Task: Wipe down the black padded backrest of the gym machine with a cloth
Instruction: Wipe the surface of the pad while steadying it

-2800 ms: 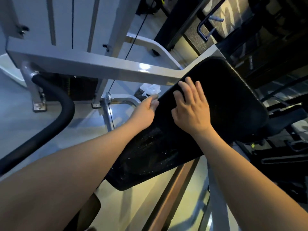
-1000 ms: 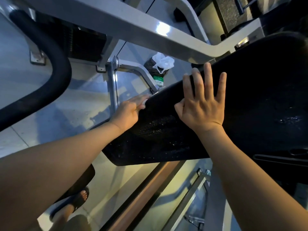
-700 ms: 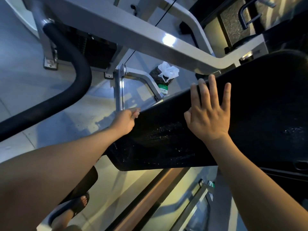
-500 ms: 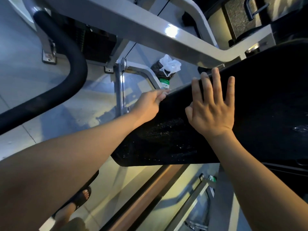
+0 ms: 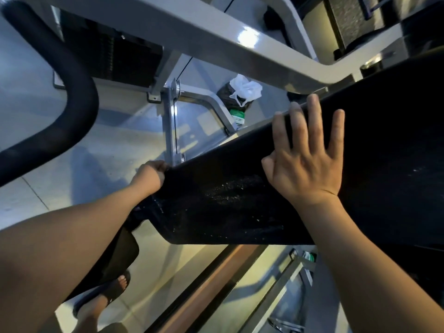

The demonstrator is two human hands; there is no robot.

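The black padded backrest (image 5: 384, 152) slants across the right half of the view, with wet specks (image 5: 230, 191) near its lower left end. My left hand (image 5: 150, 175) grips the pad's left edge close to the lower corner, its fingers curled over the rim and hidden behind it. No cloth can be made out in that hand. My right hand (image 5: 305, 164) lies flat on the pad's face with fingers spread, the fingertips reaching the upper edge.
A grey frame beam (image 5: 216, 37) runs above the pad. A thick black padded bar (image 5: 72, 104) curves at the left, beside a weight stack (image 5: 108, 56). A dark bag with white plastic (image 5: 242, 92) lies on the floor. My sandalled foot (image 5: 105, 292) stands by a black seat (image 5: 120, 253).
My left hand has slid down the pad's left edge toward the lower corner, after moving back and forth along it. My right hand has stayed flat on the pad.
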